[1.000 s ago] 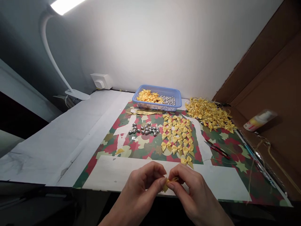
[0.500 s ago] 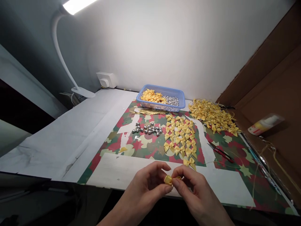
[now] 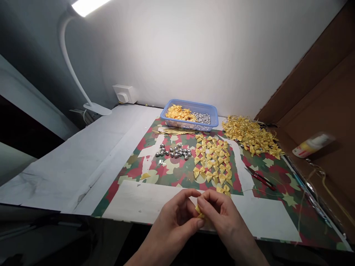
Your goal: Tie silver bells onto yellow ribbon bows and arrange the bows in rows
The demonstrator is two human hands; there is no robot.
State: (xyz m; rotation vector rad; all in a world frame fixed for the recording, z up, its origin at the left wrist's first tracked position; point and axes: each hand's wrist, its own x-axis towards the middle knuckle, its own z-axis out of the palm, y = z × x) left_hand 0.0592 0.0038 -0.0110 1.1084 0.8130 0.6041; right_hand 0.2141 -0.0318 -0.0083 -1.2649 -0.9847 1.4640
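Between my fingertips, just over the table's front edge, is a small yellow ribbon bow (image 3: 198, 210), mostly covered by the fingers. My left hand (image 3: 179, 216) is closed on its lower left side, thumb underneath. From the right, my right hand (image 3: 219, 212) pinches the same bow with thumb and forefinger. Beyond my hands, several yellow bows (image 3: 212, 163) lie in rows on the camouflage-patterned sheet (image 3: 133, 166). Left of them sits a loose group of silver bells (image 3: 177, 151). A single scrap of yellow ribbon (image 3: 145, 176) lies nearer the left.
A blue basket (image 3: 191, 103) at the wall holds yellow bows and silver bells. Gold ties (image 3: 174, 132) lie before it. At right are a heap of tied bows (image 3: 252, 136), scissors or pliers (image 3: 260, 177) with red handles, and a bottle (image 3: 313, 145). A lamp (image 3: 73, 70) stands left.
My right hand has shifted slightly left and up, its fingers now covering more of the bow. The bow has been turned between my fingertips. Both hands still hold it.
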